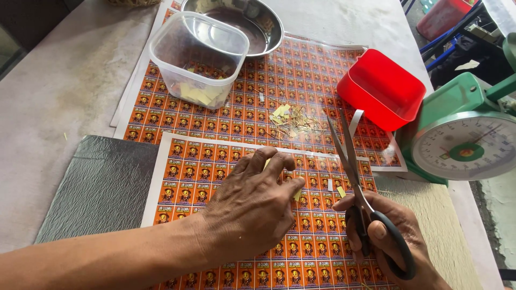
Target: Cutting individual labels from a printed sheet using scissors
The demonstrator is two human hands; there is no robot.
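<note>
— What lies under the hands?
— An orange sticker sheet (226, 177); beyond it a clear tub (199, 59), off its far right corner a red scoop (384, 88).
— The left hand (252, 207)?
— Palm down on that sheet, fingertips pinching a small yellow scrap (296, 195).
— The right hand (392, 236)?
— At the sheet's right edge, closed through the handles of scissors (352, 172), blades nearly together.

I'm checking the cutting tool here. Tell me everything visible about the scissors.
The black-handled steel scissors have long, narrow silvery blades, nearly closed and pointing up and away, tips near the red plastic container. The right hand grips them, fingers through the black loops. They hover over the orange printed sticker sheet; whether they touch it is unclear.
</note>
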